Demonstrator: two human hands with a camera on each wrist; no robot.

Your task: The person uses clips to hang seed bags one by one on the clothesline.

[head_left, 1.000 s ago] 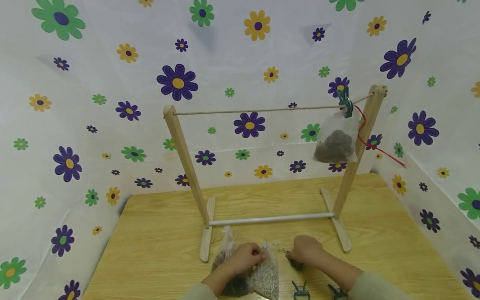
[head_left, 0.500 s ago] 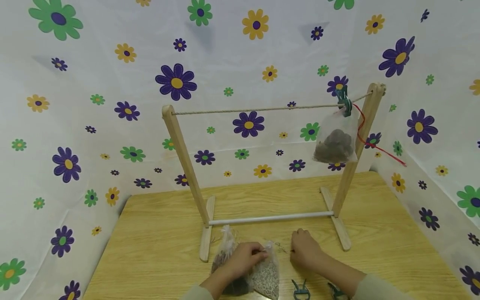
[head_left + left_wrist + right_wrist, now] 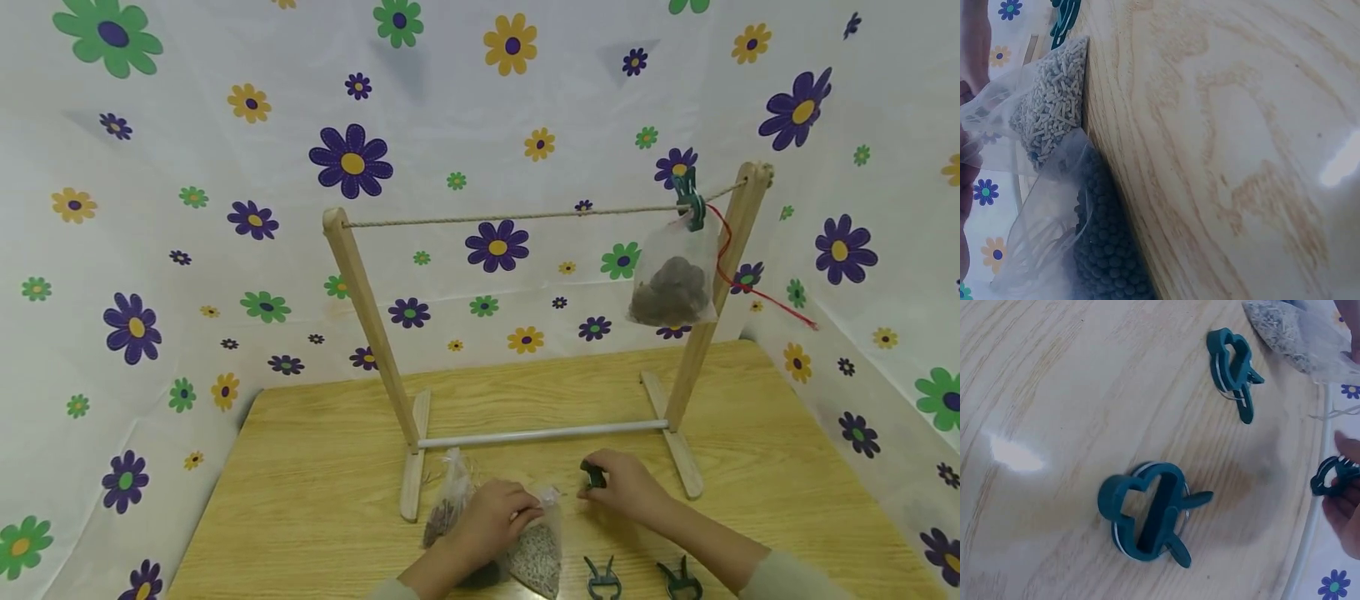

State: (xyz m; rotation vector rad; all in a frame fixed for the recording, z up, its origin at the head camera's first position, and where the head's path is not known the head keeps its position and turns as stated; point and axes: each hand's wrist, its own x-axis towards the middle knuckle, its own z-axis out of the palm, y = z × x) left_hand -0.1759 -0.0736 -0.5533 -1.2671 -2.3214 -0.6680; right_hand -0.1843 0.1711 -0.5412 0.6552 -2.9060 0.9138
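My left hand [image 3: 495,518] pinches the gathered top of a clear bag of pale pellets [image 3: 537,553], whose lower part lies on the table. Beside it, partly behind that hand, is a second sheer bag [image 3: 1110,244] filled with dark round balls. To the right, my right hand [image 3: 628,490] holds a dark green spring clip [image 3: 1330,477] between thumb and fingers, apart from the bags. Two similar clips lie on the tabletop near me, one larger in the right wrist view [image 3: 1157,512] and another clip [image 3: 1232,370] closer to the pellet bag.
A wooden stand [image 3: 372,333] carries a taut rope [image 3: 480,220] between two posts. Near its right end, a green clip [image 3: 690,202] holds a bag of brownish lumps [image 3: 672,290], with a red string [image 3: 757,297] trailing. A white rod [image 3: 540,435] joins the feet.
My right hand has moved slightly away from me and turned, bringing the clip in it into view. My left hand stays at the pellet bag's top, its fingers shifted a little.
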